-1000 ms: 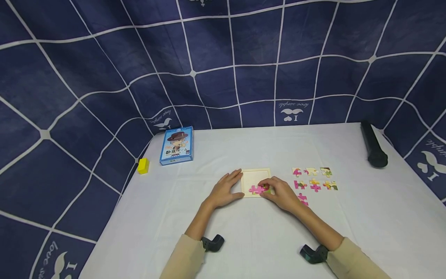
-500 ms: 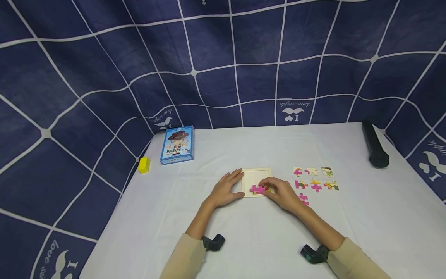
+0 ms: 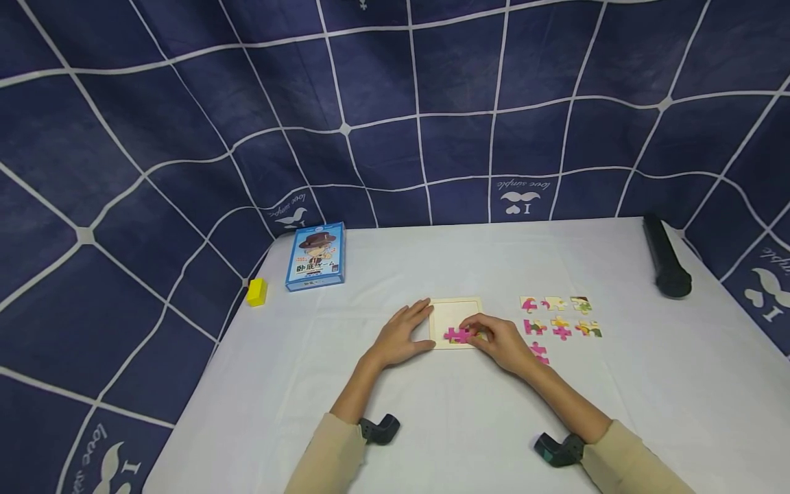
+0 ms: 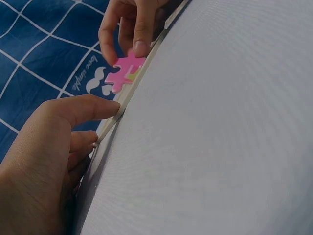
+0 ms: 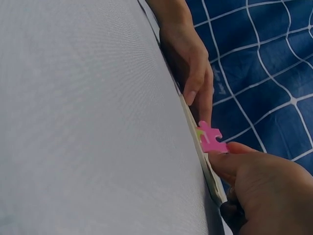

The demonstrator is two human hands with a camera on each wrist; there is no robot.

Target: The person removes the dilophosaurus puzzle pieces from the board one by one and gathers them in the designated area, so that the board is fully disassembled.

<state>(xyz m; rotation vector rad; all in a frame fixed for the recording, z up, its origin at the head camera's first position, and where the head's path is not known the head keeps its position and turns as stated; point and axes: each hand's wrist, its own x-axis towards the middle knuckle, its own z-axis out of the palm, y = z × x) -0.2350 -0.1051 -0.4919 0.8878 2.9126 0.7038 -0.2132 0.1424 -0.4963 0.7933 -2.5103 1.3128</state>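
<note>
A pink jigsaw piece (image 3: 457,335) with a little green on it is pinched by the thumb and fingers of my right hand (image 3: 503,343), low over the square wooden puzzle tray (image 3: 455,300). In both wrist views the pink piece (image 4: 126,73) shows tilted above the tray rim. Part of another piece, green, peeks out beside the right fingertips at the tray's lower right. My left hand (image 3: 398,336) rests against the tray's left side, fingers extended toward its upper corner and thumb at the lower one.
Right of the tray lie several loose jigsaw pieces (image 3: 561,331) in rows, one partly behind the right wrist. A blue game box (image 3: 316,257) and a yellow block (image 3: 256,292) sit at the left. A black cylindrical object (image 3: 666,261) lies at the back right.
The right thumb has shifted slightly right along the pinched pink piece and now covers more of the green piece beside it. The left hand stays at the tray's side.
</note>
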